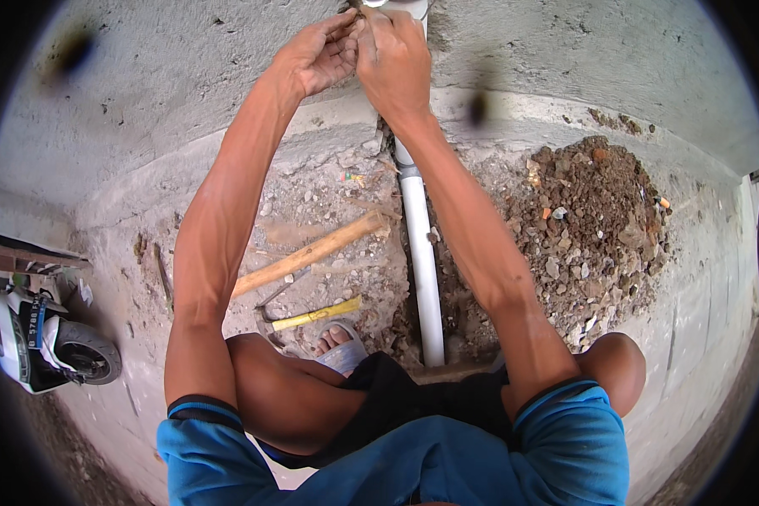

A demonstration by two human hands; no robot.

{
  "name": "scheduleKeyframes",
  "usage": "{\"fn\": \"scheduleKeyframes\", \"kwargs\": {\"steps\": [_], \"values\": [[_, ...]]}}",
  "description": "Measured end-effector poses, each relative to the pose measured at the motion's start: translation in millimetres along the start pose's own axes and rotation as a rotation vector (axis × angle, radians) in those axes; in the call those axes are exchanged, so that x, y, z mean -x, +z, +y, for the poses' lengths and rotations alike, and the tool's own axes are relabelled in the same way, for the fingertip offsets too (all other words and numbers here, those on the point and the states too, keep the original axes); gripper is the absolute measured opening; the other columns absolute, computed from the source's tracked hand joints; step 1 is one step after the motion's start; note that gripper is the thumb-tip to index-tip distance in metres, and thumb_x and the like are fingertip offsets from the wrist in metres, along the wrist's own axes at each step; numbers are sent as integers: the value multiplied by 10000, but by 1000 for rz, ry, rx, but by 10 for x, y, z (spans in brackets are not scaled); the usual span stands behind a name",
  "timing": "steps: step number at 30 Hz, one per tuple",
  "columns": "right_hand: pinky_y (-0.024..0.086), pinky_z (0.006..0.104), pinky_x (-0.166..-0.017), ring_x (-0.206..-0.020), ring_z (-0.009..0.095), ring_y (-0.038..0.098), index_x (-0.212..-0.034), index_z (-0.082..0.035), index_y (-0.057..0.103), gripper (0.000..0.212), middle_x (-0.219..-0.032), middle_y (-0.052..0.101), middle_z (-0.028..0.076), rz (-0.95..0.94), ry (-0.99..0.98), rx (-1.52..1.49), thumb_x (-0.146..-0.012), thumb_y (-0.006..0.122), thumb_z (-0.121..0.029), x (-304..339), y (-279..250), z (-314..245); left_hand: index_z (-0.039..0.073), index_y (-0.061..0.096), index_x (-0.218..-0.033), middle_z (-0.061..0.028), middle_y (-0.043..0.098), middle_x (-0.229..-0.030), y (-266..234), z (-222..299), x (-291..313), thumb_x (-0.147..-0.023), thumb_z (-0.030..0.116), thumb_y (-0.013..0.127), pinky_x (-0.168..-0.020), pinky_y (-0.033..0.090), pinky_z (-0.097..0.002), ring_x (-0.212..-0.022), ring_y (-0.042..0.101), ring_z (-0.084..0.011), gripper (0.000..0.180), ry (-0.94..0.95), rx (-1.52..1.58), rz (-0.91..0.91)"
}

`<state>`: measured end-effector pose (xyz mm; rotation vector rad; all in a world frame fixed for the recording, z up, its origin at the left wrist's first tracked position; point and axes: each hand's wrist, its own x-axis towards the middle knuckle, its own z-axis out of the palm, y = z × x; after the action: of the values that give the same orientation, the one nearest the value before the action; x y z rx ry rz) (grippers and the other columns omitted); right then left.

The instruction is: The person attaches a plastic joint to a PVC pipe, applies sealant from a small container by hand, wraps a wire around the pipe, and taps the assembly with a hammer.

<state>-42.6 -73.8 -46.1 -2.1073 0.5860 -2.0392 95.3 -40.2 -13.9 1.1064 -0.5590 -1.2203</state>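
Grey rough concrete wall (185, 76) fills the field beyond both hands; the broken concrete floor (329, 194) lies below them, toward the body.

Heap of brown soil and rubble (594, 223): below and to the right of the right hand.

White plastic pipe (422, 270): long axis runs from between the knees straight up toward the hands, in a chiselled trench, then up the wall. Its upper end sits directly under and behind the right hand, so the right hand is the nearer one.

Long pale wooden handle (312, 253) and a yellow-handled claw hammer (308, 318) lie on the floor below the left hand, well apart from both hands. A grey sandal (343, 350) is nearer the body. A white scooter (42, 341) stands far left.

Left hand (319, 57): fingers curled, tips bunched and meeting the right hand at the pipe top.

Right hand (394, 63): closed, knuckles up, against the pipe. Both appear to pinch something small there; cannot tell what.
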Motion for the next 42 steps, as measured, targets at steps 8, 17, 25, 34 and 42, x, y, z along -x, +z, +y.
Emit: {"fn": "scheduleKeyframes", "kwargs": {"steps": [8,17,25,34,42], "values": [[558,343,-762,-831,202,747,-1045,7,752,216,-885,765,149,-88,626,-514,-935,628,-133,-63,-105,53,53,663,-974,-9,661,-860,96,18,119,-970,300,712,-679,583,-230,-755,641,-84,252,22,-115,-27],[542,306,-716,-767,157,721,-1018,-45,778,207,-856,768,100,-319,621,-377,-896,685,-184,-216,-322,64,50,663,-953,7,640,-792,-32,139,-25,-993,252,679,-554,529,-164,-651,595,-52,206,-56,-237,-124],[529,336,-716,-737,211,696,-1019,-21,758,219,-821,745,139,-102,559,-380,-906,654,-177,-43,-140,77,36,636,-1023,-36,689,-918,18,-71,146,-1052,272,565,-696,586,-252,-770,655,-112,248,-29,23,-141],[524,341,-711,-722,192,665,-1004,-15,750,216,-800,726,135,-81,800,-426,-931,637,-185,-4,-103,-184,23,666,-1223,-96,708,-1103,-87,-46,175,-1048,254,516,-805,557,-309,-910,676,-173,326,351,-750,221],[526,312,-843,-947,175,678,-1072,1,730,172,-973,700,121,58,1064,-921,-946,676,-103,95,81,-219,94,664,-1298,-113,725,-1182,-237,36,137,-1025,309,533,-953,507,-375,-1071,683,-227,371,828,-1466,51]]}}
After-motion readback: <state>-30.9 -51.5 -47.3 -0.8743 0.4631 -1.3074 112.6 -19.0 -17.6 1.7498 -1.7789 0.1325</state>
